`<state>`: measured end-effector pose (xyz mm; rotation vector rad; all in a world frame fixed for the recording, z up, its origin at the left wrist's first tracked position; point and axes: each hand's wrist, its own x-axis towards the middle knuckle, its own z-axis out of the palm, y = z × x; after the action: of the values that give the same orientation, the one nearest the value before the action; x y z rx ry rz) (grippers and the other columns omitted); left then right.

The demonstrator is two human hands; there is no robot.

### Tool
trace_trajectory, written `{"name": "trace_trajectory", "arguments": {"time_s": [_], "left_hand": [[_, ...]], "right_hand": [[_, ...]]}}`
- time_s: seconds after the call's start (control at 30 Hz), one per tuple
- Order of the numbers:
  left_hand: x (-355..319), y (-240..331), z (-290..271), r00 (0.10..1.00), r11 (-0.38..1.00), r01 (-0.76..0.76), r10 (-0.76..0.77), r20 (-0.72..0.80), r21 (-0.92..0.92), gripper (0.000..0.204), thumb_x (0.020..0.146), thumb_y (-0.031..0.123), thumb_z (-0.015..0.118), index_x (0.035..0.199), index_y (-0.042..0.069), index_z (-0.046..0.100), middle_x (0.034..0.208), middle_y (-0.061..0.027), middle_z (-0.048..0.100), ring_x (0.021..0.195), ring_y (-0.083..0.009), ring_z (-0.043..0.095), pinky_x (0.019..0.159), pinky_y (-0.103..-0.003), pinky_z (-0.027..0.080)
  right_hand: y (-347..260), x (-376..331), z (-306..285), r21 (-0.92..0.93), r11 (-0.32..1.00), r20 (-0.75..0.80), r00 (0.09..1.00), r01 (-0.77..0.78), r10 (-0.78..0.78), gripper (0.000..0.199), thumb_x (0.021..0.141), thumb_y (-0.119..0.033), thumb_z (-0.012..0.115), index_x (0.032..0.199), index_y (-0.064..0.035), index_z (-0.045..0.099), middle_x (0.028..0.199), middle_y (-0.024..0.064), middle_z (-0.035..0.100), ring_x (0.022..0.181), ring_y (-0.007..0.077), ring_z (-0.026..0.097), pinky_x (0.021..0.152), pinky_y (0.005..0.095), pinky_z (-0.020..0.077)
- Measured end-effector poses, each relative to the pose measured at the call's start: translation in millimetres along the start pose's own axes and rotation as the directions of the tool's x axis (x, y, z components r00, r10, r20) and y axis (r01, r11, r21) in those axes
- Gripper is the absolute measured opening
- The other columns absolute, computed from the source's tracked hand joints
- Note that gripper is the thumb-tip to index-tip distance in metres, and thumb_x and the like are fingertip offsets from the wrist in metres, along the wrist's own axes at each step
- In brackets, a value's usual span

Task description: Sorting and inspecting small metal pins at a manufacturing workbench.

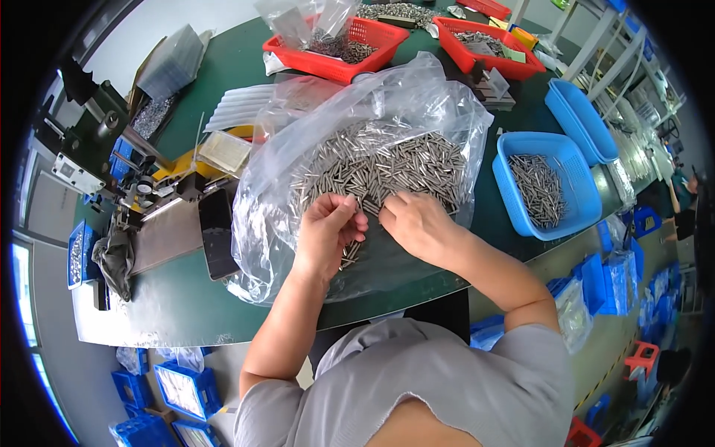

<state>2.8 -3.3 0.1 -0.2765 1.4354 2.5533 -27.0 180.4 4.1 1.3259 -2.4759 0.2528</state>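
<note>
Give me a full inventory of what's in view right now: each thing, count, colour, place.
metal pins: a heap, silver, on the clear bag
clear bag: one, see-through, spread mid-table
table: one, dark green
blue baskets: two, right; nearer one holds pins
red baskets: at least two, far edge, parts inside
blue crates: several, on the floor lower left
left hand: gripping a bundle of pins
right hand: fingers on the heap
</note>
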Motion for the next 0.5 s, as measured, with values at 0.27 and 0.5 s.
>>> {"name": "trace_trajectory", "arguments": {"time_s": [0.27, 0.5], "left_hand": [[3, 2, 3, 1.0, 0.999, 0.016, -0.016, -0.021, 0.028, 0.011, 0.091, 0.013, 0.052, 0.087, 0.003, 0.051, 0.071, -0.0068, 0.058, 0.061, -0.0143, 0.057, 0.054, -0.025, 0.047], [6, 4, 0, 1.0, 1.0, -0.011, 0.011, -0.021, -0.009, 0.01, 0.091, 0.014, 0.053, 0.086, 0.005, 0.052, 0.073, -0.0068, 0.06, 0.063, -0.0142, 0.058, 0.055, -0.025, 0.047]], "right_hand": [[14, 5, -4, 0.016, 0.999, 0.056, 0.997, -0.049, 0.048, 0.006, 0.075, -0.01, 0.051, 0.075, -0.004, 0.053, 0.073, 0.0092, 0.056, 0.068, 0.0247, 0.06, 0.058, 0.0353, 0.0508], [31, 6, -15, 0.341, 0.926, -0.023, 0.984, -0.16, 0.178, 0.011, 0.073, -0.006, 0.064, 0.083, -0.0069, 0.058, 0.079, 0.007, 0.057, 0.071, 0.0268, 0.058, 0.06, 0.0361, 0.0469]]}}
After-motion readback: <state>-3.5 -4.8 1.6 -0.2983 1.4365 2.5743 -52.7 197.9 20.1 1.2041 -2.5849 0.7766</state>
